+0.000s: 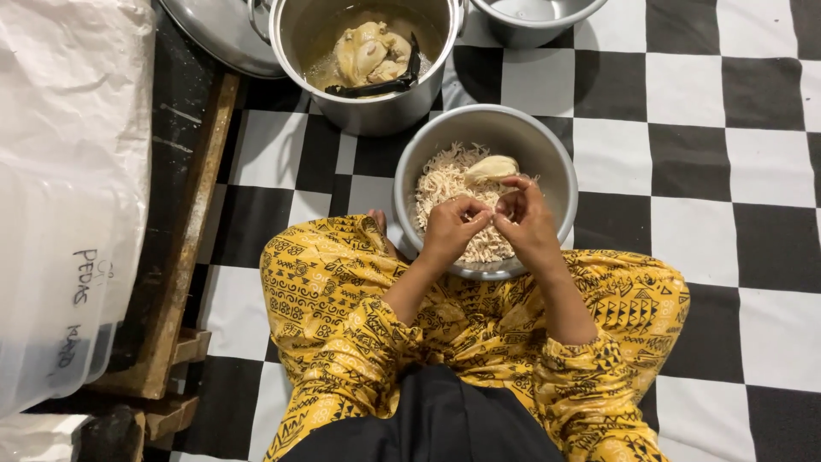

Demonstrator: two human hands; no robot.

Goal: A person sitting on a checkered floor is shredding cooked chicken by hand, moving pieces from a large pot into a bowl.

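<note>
Head view, looking down on a person seated cross-legged on a black-and-white checkered floor (727, 171). Nearest the camera are the knees in yellow patterned trousers (342, 325), with both forearms reaching forward between them. The left hand (451, 229) and the right hand (523, 221) meet just above the near rim of a round metal bowl (547, 154); the fingertips of each hand are pinched together on a small shred of cooked chicken (494, 208) held between the two hands. Beneath and beyond the hands, the bowl holds a heap of pale shredded chicken (440, 184), and a whole unshredded chicken piece (491, 167) rests on top of it near the far side. Farther off stands a steel pot (376, 111) containing boiled chicken in broth (366, 53) and a dark utensil (385, 84). A pot lid (209, 34) leans at its left; a second metal vessel (534, 26) sits at its right. At far left lie a wooden plank (184, 248) and stacked translucent plastic containers (60, 257).
</note>
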